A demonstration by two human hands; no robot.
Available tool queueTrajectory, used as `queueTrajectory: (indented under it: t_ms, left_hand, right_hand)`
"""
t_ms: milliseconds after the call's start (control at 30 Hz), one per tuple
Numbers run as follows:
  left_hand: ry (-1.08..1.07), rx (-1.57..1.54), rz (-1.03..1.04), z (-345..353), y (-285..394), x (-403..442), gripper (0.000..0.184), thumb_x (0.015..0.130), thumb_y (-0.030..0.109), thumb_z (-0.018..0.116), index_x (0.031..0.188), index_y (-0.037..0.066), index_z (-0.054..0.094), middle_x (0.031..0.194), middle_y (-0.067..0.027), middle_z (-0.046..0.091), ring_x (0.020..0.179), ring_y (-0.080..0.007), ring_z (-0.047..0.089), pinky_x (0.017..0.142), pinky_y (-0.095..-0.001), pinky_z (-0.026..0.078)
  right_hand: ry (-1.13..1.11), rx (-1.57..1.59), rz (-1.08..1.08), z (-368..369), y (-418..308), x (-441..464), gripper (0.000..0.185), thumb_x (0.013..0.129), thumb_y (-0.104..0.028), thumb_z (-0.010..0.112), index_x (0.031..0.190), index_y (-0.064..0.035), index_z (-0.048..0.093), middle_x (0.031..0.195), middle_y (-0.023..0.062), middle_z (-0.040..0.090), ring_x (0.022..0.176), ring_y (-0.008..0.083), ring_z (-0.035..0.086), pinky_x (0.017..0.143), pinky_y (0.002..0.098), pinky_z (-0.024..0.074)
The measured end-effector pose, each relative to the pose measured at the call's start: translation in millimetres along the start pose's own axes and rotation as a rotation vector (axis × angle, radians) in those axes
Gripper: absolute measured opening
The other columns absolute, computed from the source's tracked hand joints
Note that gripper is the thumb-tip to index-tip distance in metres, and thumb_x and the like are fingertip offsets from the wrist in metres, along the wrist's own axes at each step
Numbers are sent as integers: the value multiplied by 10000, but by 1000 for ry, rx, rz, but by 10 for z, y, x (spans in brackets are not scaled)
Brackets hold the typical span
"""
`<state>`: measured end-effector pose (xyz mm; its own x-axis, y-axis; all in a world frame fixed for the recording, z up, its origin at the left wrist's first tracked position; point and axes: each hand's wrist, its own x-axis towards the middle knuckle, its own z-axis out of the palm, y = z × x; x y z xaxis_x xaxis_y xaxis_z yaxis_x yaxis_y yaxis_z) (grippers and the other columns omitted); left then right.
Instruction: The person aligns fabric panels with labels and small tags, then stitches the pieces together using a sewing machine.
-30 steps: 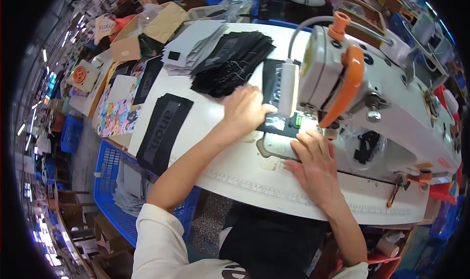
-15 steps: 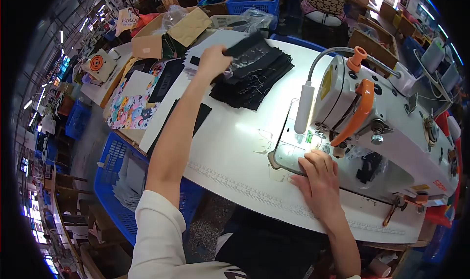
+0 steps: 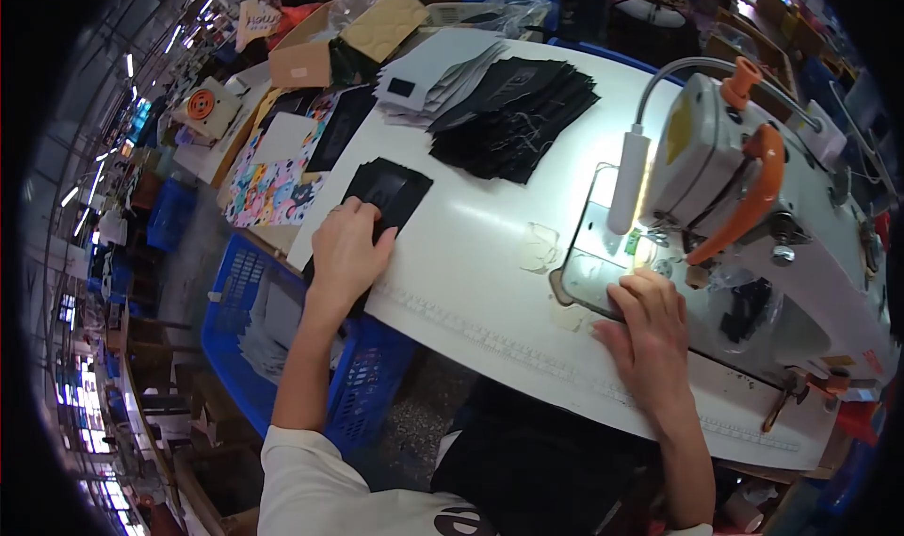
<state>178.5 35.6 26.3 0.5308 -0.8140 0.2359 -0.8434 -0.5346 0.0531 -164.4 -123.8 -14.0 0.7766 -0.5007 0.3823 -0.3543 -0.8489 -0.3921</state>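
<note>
My left hand (image 3: 350,244) lies on the dark fabric piece (image 3: 403,190) at the left of the white table, its fingers slightly spread and touching the cloth. My right hand (image 3: 652,334) rests beside the metal plate (image 3: 593,277) of the sewing machine (image 3: 702,145), fingers bent and thumb apart, with nothing seen in it. A stack of black fabric pieces (image 3: 518,122) with loose threads lies at the back of the table. Against its left side is a pile of grey pieces (image 3: 438,65). The lit lamp (image 3: 629,183) hangs beside the machine head.
Below the table's left edge stands a blue basket (image 3: 231,301) with grey pieces inside. Patterned fabric (image 3: 273,192) and cardboard boxes (image 3: 299,65) are at the upper left. A ruler strip (image 3: 490,338) runs along the front edge. Scissors-like metal tool (image 3: 780,409) sits at the right.
My left hand went from the machine to the back stacks with a black piece, then down to the dark piece at the left. My right hand stayed near the plate, now without fabric under the needle.
</note>
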Motion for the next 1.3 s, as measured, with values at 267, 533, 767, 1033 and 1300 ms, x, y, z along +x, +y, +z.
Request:
queueTrajectory:
  t_ms: [267, 533, 767, 1033, 1300]
  left_hand:
    - [171, 91, 84, 254, -30, -144, 197, 822, 173, 728, 849, -22, 717, 831, -152, 670, 820, -366, 673, 727, -459, 551]
    - [102, -263, -12, 93, -221, -101, 232, 823, 199, 765, 839, -32, 737, 808, -175, 697, 706, -361, 678, 681, -438, 543]
    - [203, -33, 64, 207, -69, -98, 239, 826, 197, 771, 881, -36, 764, 848, -177, 724, 683, -329, 694, 663, -403, 543]
    - [176, -171, -78, 205, -142, -9, 206, 830, 155, 763, 897, -40, 774, 799, -156, 717, 687, -285, 699, 665, -363, 545]
    - [-46, -601, -257, 86, -379, 35, 273, 725, 174, 897, 916, -1, 811, 870, -122, 763, 757, -210, 728, 726, -308, 554]
  right_hand:
    - [13, -52, -32, -5, 0, -27, 453, 835, -218, 794, 1214, -32, 631, 1252, 91, 580, 1262, 296, 531, 1025, 436, 415]
    - [10, -20, -4, -1, -7, -25, 439, 816, -164, 790, 1208, -30, 643, 1263, 109, 602, 1242, 326, 547, 1050, 438, 424]
    - [13, -44, -26, -4, 1, -30, 462, 839, -236, 792, 1223, -38, 629, 1254, 97, 582, 1249, 298, 535, 1020, 437, 418]
    - [9, -49, -22, 2, 6, -33, 455, 843, -239, 788, 1219, -34, 633, 1255, 99, 585, 1247, 299, 537, 1021, 436, 421]
    - [14, -46, -20, -6, -8, -29, 451, 844, -233, 788, 1217, -28, 638, 1251, 98, 589, 1248, 297, 538, 1028, 437, 422]
